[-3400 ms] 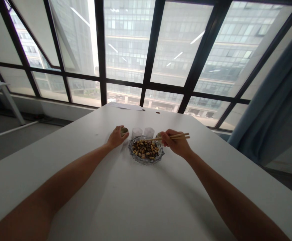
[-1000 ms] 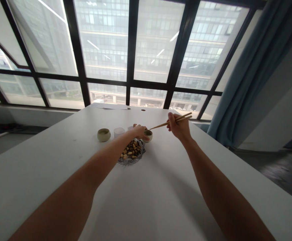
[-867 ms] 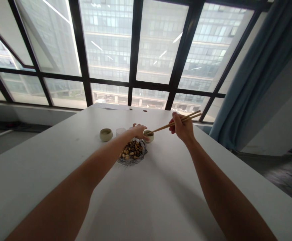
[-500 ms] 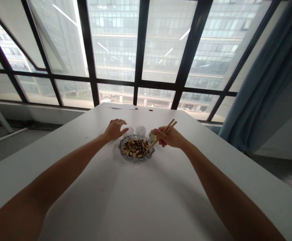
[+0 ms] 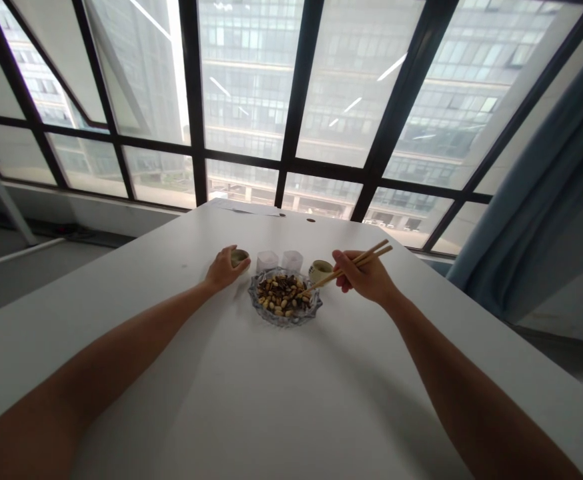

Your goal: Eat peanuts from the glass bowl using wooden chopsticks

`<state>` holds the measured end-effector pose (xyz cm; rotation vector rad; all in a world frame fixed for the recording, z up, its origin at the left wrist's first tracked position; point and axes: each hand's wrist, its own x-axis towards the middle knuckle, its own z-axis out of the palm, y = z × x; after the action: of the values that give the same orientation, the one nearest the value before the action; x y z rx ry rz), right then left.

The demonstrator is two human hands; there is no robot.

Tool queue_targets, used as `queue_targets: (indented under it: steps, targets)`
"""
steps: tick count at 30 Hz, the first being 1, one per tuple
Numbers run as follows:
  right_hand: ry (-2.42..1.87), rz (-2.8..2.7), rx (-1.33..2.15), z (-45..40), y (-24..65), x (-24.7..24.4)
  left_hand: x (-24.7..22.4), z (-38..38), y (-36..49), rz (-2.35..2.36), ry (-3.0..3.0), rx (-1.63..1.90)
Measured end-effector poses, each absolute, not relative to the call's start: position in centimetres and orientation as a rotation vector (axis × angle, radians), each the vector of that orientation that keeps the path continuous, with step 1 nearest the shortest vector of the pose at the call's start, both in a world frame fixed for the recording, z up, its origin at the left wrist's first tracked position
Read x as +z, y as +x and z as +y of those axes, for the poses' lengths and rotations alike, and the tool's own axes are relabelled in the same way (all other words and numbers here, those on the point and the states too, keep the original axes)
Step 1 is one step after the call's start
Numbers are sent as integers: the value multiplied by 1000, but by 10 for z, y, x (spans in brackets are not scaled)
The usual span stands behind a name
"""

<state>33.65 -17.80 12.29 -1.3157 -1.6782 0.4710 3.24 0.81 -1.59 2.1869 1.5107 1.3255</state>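
Note:
A glass bowl (image 5: 285,319) with a scalloped rim holds nuts and dark seeds (image 5: 282,295). My right hand (image 5: 364,275) grips a pair of wooden chopsticks (image 5: 349,269), whose tips reach over the right part of the bowl. Left of the bowl, my left hand (image 5: 225,269) curls round a small greenish cup (image 5: 240,257), thumb on its near side. Behind the bowl stand two clear plastic cups, one on the left (image 5: 267,259) and one on the right (image 5: 292,260). Another small cup (image 5: 320,269) stands by the chopsticks, partly behind them.
Everything stands on a white table (image 5: 251,387). Papers (image 5: 251,209) lie at its far end, near two dark round spots. Beyond are black-framed windows, with a blue curtain (image 5: 531,213) on the right and a white metal leg (image 5: 9,200) at the left.
My left hand has moved left and closed round the small greenish cup. My right hand has shifted right, with the chopsticks lying flatter. The view has turned slightly.

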Motion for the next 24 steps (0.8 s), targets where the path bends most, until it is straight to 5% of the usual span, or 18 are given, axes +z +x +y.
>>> queue_targets:
  steps: [24]
  targets:
    - [-1373,-1948,315,-195,320,134,-10,3,32,1501,2176,1258]
